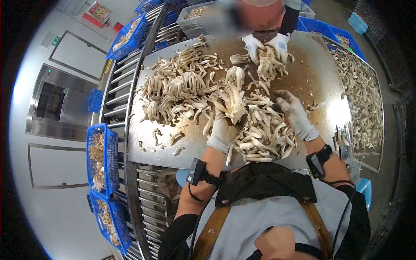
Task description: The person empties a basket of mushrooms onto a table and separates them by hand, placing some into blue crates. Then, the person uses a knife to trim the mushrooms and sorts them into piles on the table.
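Observation:
My left hand [221, 132], in a white glove, grips a cluster of mushrooms [234, 104] with long pale stems, held just over the metal table [173, 156]. Part of the fingers is hidden behind the cluster. My right hand [295, 115], in a glove with dirty fingertips, is held to the right of the cluster, its fingers slightly bent and apart, with nothing visible in them. Between my hands and towards my body lies a heap of loose mushrooms [264, 134]. A larger pile of mushroom clusters [177, 84] covers the table's left side.
Opposite me, a person's gloved hands [268, 45] hold another cluster. Blue baskets of mushrooms [102, 158] stand along the roller conveyor [119, 89] on the left. To the right is a large bin full of loose mushrooms [359, 95]. More crates [193, 21] are at the back.

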Tool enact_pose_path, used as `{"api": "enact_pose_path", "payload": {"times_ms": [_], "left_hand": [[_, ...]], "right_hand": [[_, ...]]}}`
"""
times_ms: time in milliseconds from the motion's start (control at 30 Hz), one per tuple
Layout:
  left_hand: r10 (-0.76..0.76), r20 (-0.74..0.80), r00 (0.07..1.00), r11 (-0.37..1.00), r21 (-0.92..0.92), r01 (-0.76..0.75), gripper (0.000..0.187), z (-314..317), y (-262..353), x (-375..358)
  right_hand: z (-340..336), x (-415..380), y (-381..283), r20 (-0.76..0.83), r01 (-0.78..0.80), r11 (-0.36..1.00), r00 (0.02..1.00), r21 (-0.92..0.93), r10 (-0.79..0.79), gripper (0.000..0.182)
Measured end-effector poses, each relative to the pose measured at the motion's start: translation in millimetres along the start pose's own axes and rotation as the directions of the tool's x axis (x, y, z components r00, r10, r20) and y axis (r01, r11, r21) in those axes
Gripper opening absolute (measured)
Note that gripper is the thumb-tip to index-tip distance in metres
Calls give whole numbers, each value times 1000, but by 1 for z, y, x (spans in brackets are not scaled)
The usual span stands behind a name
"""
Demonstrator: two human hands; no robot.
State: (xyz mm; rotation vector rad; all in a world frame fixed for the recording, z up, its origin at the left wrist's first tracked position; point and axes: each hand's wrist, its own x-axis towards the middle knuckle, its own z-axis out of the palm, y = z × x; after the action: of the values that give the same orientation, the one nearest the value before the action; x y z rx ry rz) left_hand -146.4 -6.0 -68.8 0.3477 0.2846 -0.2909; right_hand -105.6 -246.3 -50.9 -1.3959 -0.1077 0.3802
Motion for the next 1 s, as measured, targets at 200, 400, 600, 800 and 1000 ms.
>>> {"api": "enact_pose_path", "payload": {"times_ms": [200,400,600,800,1000], "left_hand": [[68,93,993,992,104,-77,62,8,-6,-16],[124,185,975,979,140,-151,52,17,5,-13],[314,114,943,881,336,-334,55,14,10,-12],[260,54,964,936,232,-265,46,25,15,-11],[368,123,922,858,338,-387,50,27,13,-17]], "right_hand": [[47,-2,-32,87,155,980,986,-121,-145,46],[59,17,-47,341,290,945,913,-152,-225,62],[62,1,-76,338,389,889,892,-240,-299,44],[86,16,-54,481,640,636,760,-432,-438,30],[88,5,-66,409,595,612,803,-521,-433,36]]}}
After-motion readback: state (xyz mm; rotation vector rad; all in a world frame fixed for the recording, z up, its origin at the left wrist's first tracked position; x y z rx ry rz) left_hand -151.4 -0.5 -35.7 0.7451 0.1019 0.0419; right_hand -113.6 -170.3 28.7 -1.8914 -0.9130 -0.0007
